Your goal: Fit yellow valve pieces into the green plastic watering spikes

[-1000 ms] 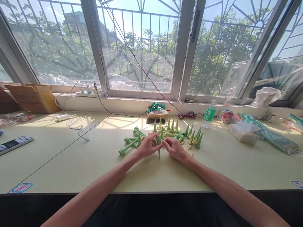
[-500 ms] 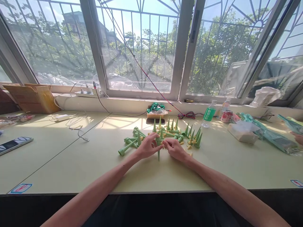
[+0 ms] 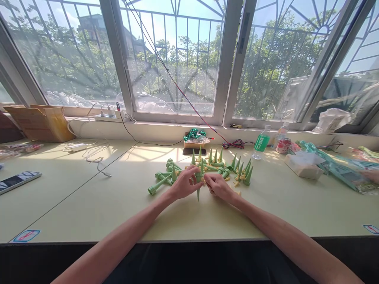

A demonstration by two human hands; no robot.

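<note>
Between the fingers and thumb of my left hand (image 3: 186, 183) is a green plastic watering spike (image 3: 198, 194), its point down just above the table. My right hand (image 3: 221, 187) is closed in a pinch right beside the spike's head; a bit of yellow shows at the fingertips, seemingly a small valve, mostly hidden. Behind and around both hands, several more green spikes (image 3: 248, 176) stand point up with yellow valves (image 3: 237, 184) by them. Others, like one long spike (image 3: 160, 185), lie on their sides to the left.
A black phone (image 3: 194, 151) lies behind the spikes, near a small box of green cords (image 3: 195, 136). To the right are a water bottle (image 3: 260, 144), a can (image 3: 283, 145), a tissue pack (image 3: 304, 163) and plastic bags (image 3: 334, 167). Another person's hand (image 3: 371, 175) is at the right edge.
My hands hold almost the same pose, with the right fingers shifted very slightly. At the far right, the other person's hand and the plastic bag have moved.
</note>
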